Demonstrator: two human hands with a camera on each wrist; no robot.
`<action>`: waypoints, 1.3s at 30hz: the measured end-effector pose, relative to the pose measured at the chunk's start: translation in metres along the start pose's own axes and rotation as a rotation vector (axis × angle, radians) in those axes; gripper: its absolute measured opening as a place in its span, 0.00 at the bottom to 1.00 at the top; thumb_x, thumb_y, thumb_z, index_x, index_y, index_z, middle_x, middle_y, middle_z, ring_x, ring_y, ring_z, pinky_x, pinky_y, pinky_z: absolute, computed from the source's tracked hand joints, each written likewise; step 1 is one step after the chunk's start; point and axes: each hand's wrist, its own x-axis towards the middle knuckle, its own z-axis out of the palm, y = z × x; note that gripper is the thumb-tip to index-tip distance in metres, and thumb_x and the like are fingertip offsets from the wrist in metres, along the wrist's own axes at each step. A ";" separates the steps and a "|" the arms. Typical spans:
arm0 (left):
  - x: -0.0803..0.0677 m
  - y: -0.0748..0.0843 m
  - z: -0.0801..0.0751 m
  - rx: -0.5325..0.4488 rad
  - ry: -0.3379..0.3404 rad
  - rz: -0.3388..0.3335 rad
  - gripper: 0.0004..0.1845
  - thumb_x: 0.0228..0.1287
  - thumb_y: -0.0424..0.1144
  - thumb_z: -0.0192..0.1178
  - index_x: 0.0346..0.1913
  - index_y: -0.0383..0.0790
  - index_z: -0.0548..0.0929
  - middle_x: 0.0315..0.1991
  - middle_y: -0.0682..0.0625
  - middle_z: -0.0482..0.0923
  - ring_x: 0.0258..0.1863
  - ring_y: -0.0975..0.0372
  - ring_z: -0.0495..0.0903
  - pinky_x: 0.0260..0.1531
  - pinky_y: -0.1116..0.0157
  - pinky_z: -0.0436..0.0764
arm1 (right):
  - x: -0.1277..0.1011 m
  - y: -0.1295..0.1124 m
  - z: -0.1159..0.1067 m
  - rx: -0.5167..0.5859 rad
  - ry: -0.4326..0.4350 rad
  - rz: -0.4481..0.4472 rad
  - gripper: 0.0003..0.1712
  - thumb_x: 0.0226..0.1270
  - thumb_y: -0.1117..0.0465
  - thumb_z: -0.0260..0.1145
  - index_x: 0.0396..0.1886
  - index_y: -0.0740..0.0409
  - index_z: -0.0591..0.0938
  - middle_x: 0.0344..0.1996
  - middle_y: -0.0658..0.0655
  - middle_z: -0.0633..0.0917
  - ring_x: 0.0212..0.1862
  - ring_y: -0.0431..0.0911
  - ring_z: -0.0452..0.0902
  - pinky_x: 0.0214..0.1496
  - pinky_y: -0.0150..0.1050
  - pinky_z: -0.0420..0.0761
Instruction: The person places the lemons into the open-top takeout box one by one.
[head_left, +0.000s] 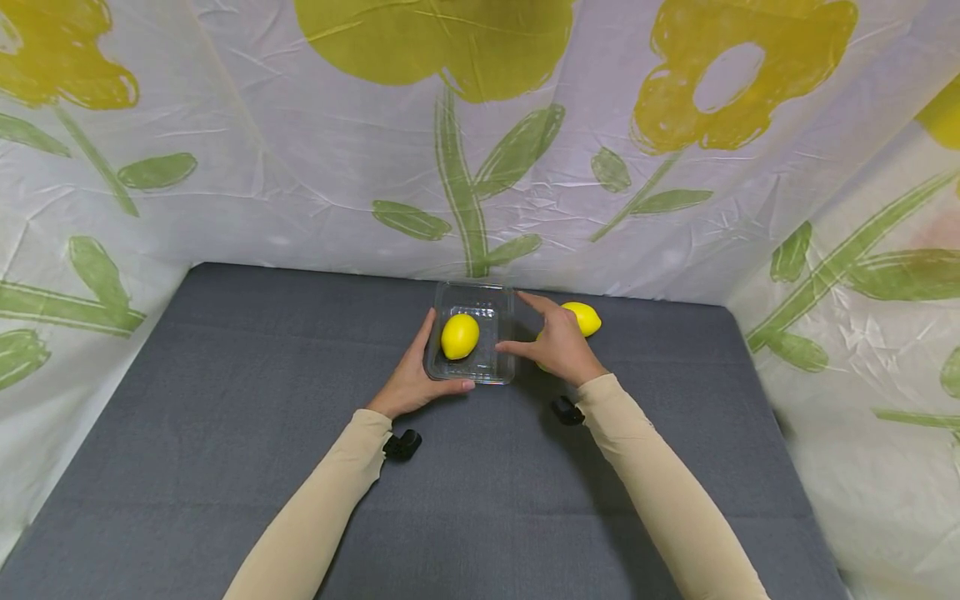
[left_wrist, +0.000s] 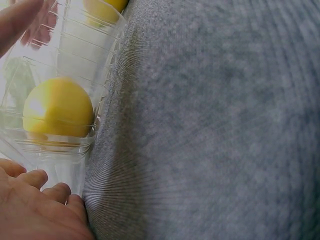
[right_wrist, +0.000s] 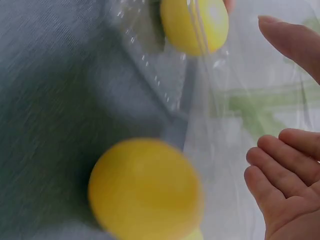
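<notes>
Clear plastic tray (head_left: 507, 302): rests on the grey cloth-covered table (head_left: 225, 400), near the middle of its far edge. Holds one lemon (head_left: 460, 336).
Second lemon (head_left: 582, 317): lies on the table just beside the tray's right side, partly hidden behind the right hand (head_left: 553, 343).
Left hand (head_left: 415, 377): grasps the tray's left wall and near-left corner, thumb along the near rim.
Right hand: fingers spread and relaxed, grasping nothing; fingertips at the tray's right rim.
Backdrop: floral sheet (head_left: 480, 125) behind and beside the table.

grey table (head_left: 225, 467), flower-printed sheet walls (head_left: 300, 167)
</notes>
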 end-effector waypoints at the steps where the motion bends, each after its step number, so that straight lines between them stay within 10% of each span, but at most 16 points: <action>1: 0.000 0.000 0.000 0.003 0.000 -0.003 0.70 0.53 0.48 0.79 0.83 0.54 0.33 0.83 0.51 0.32 0.81 0.51 0.37 0.75 0.41 0.46 | -0.003 0.003 -0.002 0.013 0.014 0.006 0.55 0.51 0.47 0.84 0.74 0.65 0.69 0.70 0.64 0.73 0.64 0.57 0.75 0.68 0.52 0.72; 22: -0.001 0.000 0.000 0.002 0.002 0.018 0.71 0.50 0.51 0.80 0.83 0.51 0.33 0.83 0.49 0.33 0.81 0.51 0.38 0.75 0.42 0.47 | -0.050 0.052 -0.005 0.069 0.215 0.137 0.50 0.50 0.54 0.85 0.71 0.65 0.73 0.67 0.63 0.77 0.66 0.59 0.74 0.68 0.55 0.71; 39: -0.001 0.001 -0.001 -0.003 -0.005 -0.008 0.71 0.51 0.52 0.80 0.83 0.53 0.32 0.82 0.54 0.31 0.81 0.55 0.37 0.76 0.44 0.47 | -0.055 0.067 0.012 0.085 0.203 0.173 0.52 0.48 0.52 0.86 0.73 0.61 0.73 0.68 0.63 0.76 0.69 0.60 0.70 0.69 0.57 0.69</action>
